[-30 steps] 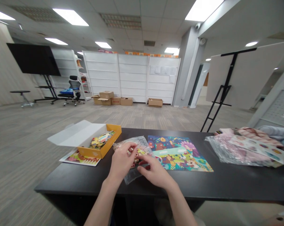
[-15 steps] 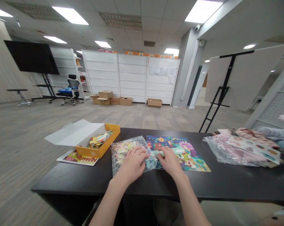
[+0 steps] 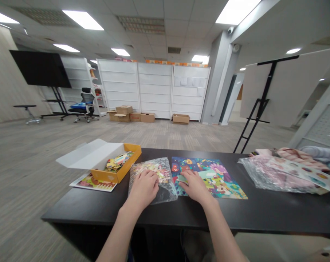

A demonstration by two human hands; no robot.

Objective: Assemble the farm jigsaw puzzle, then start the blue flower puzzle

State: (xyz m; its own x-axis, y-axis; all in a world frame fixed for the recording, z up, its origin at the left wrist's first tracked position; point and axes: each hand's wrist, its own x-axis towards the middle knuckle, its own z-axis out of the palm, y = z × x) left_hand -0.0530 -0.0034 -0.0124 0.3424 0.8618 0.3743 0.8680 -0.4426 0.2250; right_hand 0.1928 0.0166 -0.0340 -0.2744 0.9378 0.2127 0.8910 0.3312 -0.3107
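Observation:
A clear plastic bag (image 3: 165, 182) of colourful pieces lies on the black table. My left hand (image 3: 145, 185) bends over its left half, fingers closed on the film and fingertips partly hidden. To the right, a colourful picture sheet (image 3: 230, 182) with cartoon animals lies flat. Across it rests a light green strip (image 3: 182, 178), perhaps paper or card. My right hand (image 3: 193, 185) covers part of that strip, with thumb and fingers closed around its left end.
An open yellow box (image 3: 121, 177) holding loose puzzle pieces (image 3: 118, 162) stands at the left, its white lid folded back. A printed picture card (image 3: 94, 183) lies partly beneath it. Plastic-wrapped pink goods (image 3: 279, 174) lie at the right of the table (image 3: 99, 207).
My left hand has shifted left, and the bag's right part has drawn away from my right hand. My right hand has stayed near the green strip. The view has turned slightly left.

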